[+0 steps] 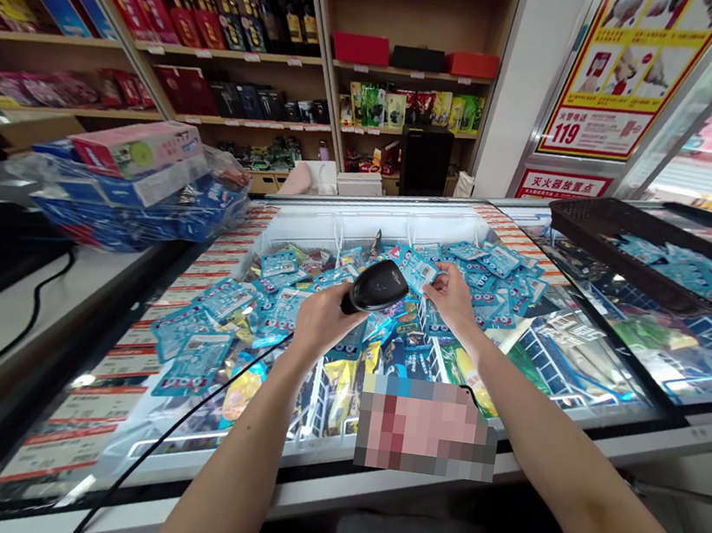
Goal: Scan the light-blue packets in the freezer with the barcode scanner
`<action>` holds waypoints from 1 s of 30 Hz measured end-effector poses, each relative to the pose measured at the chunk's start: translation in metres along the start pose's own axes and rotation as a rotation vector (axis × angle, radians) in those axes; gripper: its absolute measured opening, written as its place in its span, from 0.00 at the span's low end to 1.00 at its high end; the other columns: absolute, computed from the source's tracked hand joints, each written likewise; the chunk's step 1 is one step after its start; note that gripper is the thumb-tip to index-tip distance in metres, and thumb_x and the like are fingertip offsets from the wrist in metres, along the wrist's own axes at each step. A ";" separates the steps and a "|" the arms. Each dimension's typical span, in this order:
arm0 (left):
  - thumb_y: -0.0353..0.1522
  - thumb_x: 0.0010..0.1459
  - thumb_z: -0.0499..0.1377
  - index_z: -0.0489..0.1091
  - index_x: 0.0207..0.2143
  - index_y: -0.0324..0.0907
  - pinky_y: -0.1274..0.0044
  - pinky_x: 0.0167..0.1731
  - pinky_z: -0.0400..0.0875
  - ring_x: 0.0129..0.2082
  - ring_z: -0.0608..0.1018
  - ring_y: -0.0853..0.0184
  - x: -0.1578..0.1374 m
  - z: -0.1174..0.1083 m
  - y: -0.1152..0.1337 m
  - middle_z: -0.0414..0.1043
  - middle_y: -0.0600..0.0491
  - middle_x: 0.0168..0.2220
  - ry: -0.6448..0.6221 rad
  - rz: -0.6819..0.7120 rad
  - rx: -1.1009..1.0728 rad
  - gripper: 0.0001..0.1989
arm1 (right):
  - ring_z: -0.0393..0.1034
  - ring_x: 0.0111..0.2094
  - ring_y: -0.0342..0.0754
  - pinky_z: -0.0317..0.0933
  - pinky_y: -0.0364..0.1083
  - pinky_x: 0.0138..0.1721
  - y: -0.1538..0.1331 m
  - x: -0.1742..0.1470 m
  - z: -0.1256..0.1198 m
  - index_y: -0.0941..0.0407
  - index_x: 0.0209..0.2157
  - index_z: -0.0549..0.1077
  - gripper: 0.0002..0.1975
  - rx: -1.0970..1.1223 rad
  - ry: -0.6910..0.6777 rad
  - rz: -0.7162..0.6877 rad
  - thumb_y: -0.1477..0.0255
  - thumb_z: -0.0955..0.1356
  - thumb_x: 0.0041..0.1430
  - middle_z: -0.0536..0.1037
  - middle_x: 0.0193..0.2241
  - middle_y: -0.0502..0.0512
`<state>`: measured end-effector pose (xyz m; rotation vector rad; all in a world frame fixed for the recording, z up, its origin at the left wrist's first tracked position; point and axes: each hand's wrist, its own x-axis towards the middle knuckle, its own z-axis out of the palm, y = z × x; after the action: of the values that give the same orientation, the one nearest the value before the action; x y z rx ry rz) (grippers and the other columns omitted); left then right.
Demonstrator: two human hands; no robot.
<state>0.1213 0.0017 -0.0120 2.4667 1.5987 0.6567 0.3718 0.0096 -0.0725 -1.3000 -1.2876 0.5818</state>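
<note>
My left hand [324, 319] is closed around the handle of a black barcode scanner [380, 285], whose cable trails down to the lower left. A small blue packet [417, 270] with a printed barcode is pinched in my right hand [450, 296], just right of the scanner's head. Both hands are over the glass top of a chest freezer [329, 473]. Many similar blue packets lie spread on the glass, in a left group [196, 359] and a right group [493, 271]. Through the glass, wire baskets with colourful packages show.
A dark plastic basket [640, 251] holding blue packets stands at the right. Blue boxes in clear wrap [121, 201] sit at the left, with a pink box [139, 146] on top. Stocked shelves [226, 57] line the back. A blurred patch covers something near the front edge.
</note>
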 end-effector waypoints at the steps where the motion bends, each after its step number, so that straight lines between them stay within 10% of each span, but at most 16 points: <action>1: 0.44 0.52 0.58 0.73 0.40 0.45 0.77 0.27 0.59 0.35 0.78 0.60 0.000 0.000 0.000 0.78 0.51 0.36 0.000 -0.001 0.003 0.17 | 0.74 0.27 0.49 0.69 0.50 0.31 -0.001 0.000 0.000 0.53 0.45 0.62 0.20 -0.001 0.000 0.002 0.70 0.68 0.49 0.75 0.27 0.48; 20: 0.44 0.50 0.58 0.74 0.40 0.46 0.77 0.27 0.61 0.34 0.78 0.61 0.000 -0.002 -0.001 0.78 0.51 0.34 0.005 -0.008 -0.051 0.17 | 0.75 0.28 0.52 0.70 0.52 0.32 -0.005 0.000 -0.002 0.53 0.45 0.61 0.22 0.026 0.001 0.017 0.66 0.68 0.49 0.75 0.28 0.50; 30: 0.49 0.50 0.57 0.74 0.40 0.42 0.76 0.30 0.66 0.37 0.78 0.57 0.008 -0.012 -0.034 0.78 0.48 0.33 0.195 -0.229 -0.063 0.23 | 0.75 0.33 0.54 0.70 0.56 0.37 0.006 0.023 -0.043 0.56 0.56 0.53 0.33 0.024 0.319 0.012 0.63 0.68 0.50 0.75 0.36 0.58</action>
<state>0.0910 0.0220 -0.0101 2.1882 1.8617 0.9172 0.4192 0.0159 -0.0608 -1.3207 -1.0076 0.3777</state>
